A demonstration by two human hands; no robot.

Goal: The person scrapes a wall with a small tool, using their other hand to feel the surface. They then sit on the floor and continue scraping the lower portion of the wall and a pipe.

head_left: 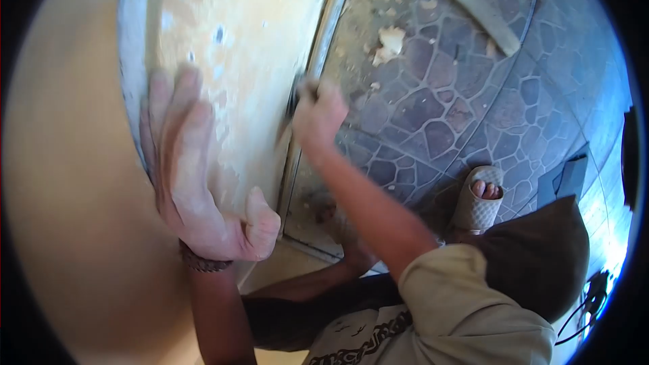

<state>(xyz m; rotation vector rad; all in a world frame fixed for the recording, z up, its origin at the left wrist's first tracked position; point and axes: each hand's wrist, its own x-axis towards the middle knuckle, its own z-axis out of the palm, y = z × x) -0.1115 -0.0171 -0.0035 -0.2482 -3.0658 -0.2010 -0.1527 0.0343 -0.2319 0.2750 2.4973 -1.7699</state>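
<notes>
My left hand (pixel 196 176), with a braided bracelet on its wrist, lies against a pale, patchy panel (pixel 236 47). Its fingers are stretched out and its thumb stands apart, holding nothing. Near the panel's long right edge is my right hand (pixel 321 115), blurred by motion. It is closed around a small tool (pixel 295 98), of which only a dark part shows at the edge; the rest is hidden by my fingers. Spots and worn areas mark the panel's surface.
Below is a floor of irregular stones (pixel 439 108), with a wooden strip (pixel 481 15), a pale flake (pixel 389 45) and scattered debris. A sandalled foot (pixel 487 190) stands on it near a grey flat object (pixel 564 179). Dark cables (pixel 595 301) lie at the lower right.
</notes>
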